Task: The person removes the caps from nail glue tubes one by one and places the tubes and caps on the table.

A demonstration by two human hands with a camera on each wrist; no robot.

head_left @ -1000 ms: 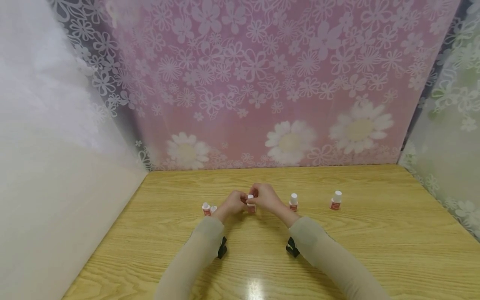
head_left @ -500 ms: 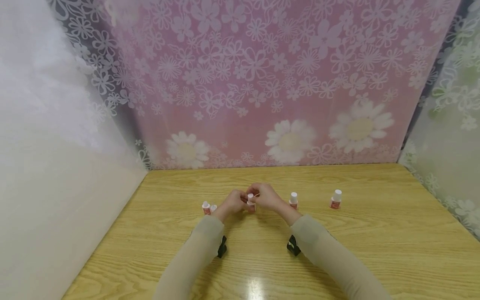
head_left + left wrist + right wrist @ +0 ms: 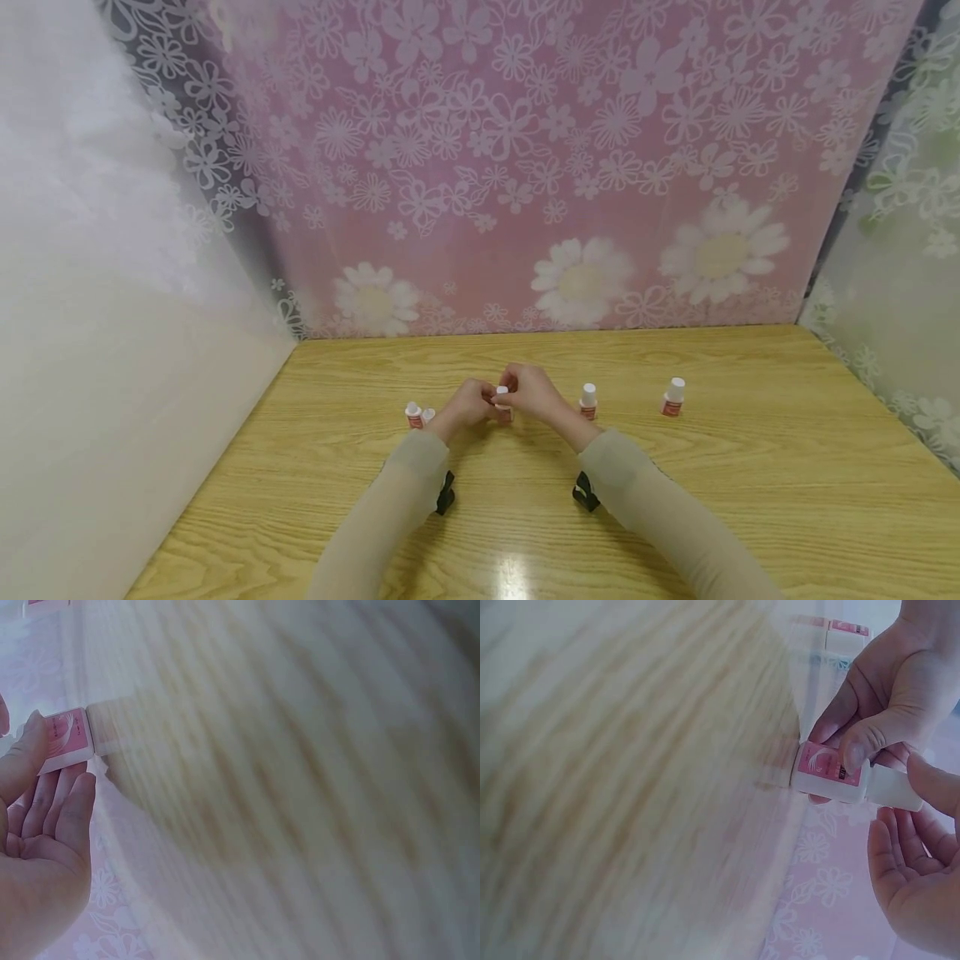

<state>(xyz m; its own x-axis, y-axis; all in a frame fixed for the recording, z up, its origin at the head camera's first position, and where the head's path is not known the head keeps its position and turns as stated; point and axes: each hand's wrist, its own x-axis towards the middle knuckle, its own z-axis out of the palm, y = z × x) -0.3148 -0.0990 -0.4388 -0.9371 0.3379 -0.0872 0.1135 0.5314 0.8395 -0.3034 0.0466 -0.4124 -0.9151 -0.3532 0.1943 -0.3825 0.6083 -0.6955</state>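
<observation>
A small white bottle with a pink-red label (image 3: 826,771) stands upright on the table between my two hands. My left hand (image 3: 469,403) holds its body, the thumb lying across the label in the right wrist view. At the top, my right hand (image 3: 531,392) pinches the white cap (image 3: 894,787) between thumb and fingers. In the left wrist view the bottle's base sits right at the tabletop.
Two similar bottles stand left of my left hand, one nearer bottle (image 3: 413,416) and one partly hidden by it (image 3: 428,415). Beyond my right wrist are another bottle (image 3: 588,402) and a far-right bottle (image 3: 673,397). A flowered pink curtain (image 3: 480,208) backs the wooden table (image 3: 510,517).
My right thumb and fingers loosened and shifted about the cap half a second ago, and now pinch it again. The left hand and the bottle have stayed in place.
</observation>
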